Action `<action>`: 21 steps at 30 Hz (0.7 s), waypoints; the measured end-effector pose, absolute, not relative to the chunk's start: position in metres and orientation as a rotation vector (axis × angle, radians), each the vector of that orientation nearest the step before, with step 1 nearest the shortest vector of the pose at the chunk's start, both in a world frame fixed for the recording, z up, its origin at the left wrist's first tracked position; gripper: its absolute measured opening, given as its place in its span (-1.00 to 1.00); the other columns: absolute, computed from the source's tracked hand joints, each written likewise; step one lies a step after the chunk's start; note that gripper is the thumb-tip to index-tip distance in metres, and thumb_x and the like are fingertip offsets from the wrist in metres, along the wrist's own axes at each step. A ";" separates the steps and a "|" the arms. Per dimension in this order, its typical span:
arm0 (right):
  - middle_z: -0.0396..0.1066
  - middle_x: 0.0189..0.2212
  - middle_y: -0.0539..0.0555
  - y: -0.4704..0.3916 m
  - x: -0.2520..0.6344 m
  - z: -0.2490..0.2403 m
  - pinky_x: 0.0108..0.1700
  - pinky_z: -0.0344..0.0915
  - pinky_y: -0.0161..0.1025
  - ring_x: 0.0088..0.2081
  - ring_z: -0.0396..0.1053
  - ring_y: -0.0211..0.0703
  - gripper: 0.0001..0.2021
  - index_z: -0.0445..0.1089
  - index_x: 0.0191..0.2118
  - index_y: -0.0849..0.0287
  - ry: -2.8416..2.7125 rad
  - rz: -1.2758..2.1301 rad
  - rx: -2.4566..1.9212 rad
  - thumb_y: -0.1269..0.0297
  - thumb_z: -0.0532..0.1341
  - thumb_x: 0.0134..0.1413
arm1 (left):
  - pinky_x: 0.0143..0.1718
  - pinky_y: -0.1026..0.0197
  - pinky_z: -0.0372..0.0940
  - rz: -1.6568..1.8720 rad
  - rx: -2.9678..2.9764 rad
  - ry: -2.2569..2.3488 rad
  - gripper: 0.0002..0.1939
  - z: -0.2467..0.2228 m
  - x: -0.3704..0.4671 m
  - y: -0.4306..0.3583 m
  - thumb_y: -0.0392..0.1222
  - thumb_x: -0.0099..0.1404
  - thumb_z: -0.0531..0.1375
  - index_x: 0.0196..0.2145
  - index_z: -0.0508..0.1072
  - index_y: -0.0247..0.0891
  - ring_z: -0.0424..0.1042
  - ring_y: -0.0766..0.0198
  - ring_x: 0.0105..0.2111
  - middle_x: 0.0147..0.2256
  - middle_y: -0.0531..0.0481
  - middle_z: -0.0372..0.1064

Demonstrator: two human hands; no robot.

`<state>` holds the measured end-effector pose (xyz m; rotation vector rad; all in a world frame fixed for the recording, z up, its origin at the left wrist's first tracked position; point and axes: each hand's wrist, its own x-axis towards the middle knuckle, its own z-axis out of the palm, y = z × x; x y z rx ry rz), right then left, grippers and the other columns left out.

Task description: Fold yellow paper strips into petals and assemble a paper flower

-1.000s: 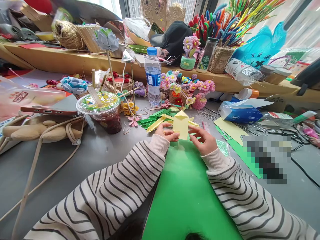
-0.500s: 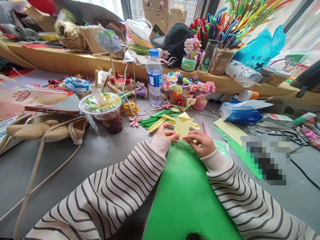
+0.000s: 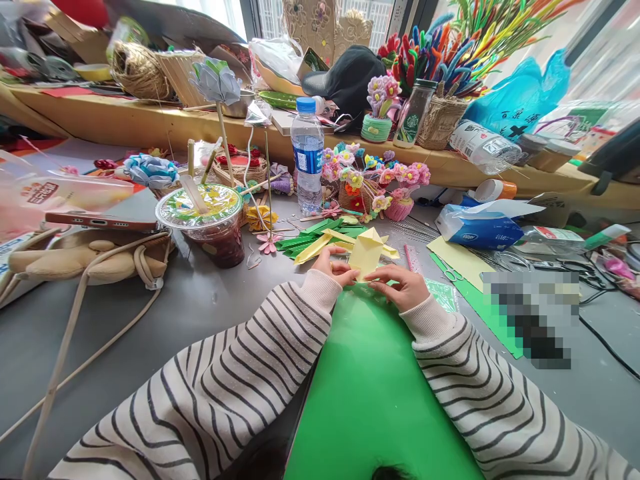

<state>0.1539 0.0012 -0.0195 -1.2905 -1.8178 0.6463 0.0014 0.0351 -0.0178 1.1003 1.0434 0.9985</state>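
A pale yellow folded paper piece (image 3: 366,252) is held between both hands just above the far end of a green sheet (image 3: 373,387). My left hand (image 3: 334,268) pinches its lower left edge. My right hand (image 3: 401,285) presses fingertips on its lower right edge. Both arms wear striped sleeves. Green and yellow paper strips (image 3: 313,241) lie on the grey table right behind the fold.
A sealed drink cup with straw (image 3: 210,223) stands at left, a water bottle (image 3: 307,155) behind the hands. Small flower pots (image 3: 380,187), a blue tissue pack (image 3: 480,227), scissors (image 3: 453,272), a beige bag (image 3: 80,257) and a phone (image 3: 97,220) crowd the table.
Both hands have closed in on the yellow paper's lower edge. The fold has tilted slightly and sits lower between the fingers.
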 end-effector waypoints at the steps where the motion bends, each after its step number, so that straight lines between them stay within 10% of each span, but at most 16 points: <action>1: 0.34 -0.49 0.06 0.001 0.153 -0.020 -0.63 0.24 -0.39 -0.53 0.27 -0.30 -0.86 0.41 -0.44 0.18 -1.786 0.684 -1.299 0.27 0.17 -0.18 | -0.55 0.28 0.30 1.000 1.125 1.043 -0.53 -0.019 0.001 0.035 -0.38 -0.17 0.23 -0.29 0.10 -0.30 0.34 0.39 -0.61 -0.62 0.14 0.28; 21: 0.34 -0.57 0.05 -0.002 0.145 -0.017 -0.64 0.23 -0.37 -0.59 0.24 -0.31 -0.75 0.35 -0.50 0.25 -1.384 0.888 -1.356 0.14 0.22 -0.30 | -0.49 0.21 0.30 0.876 1.158 0.874 -0.45 -0.020 0.005 0.031 -0.26 -0.17 0.25 -0.25 0.04 -0.29 0.37 0.33 -0.58 -0.66 0.16 0.27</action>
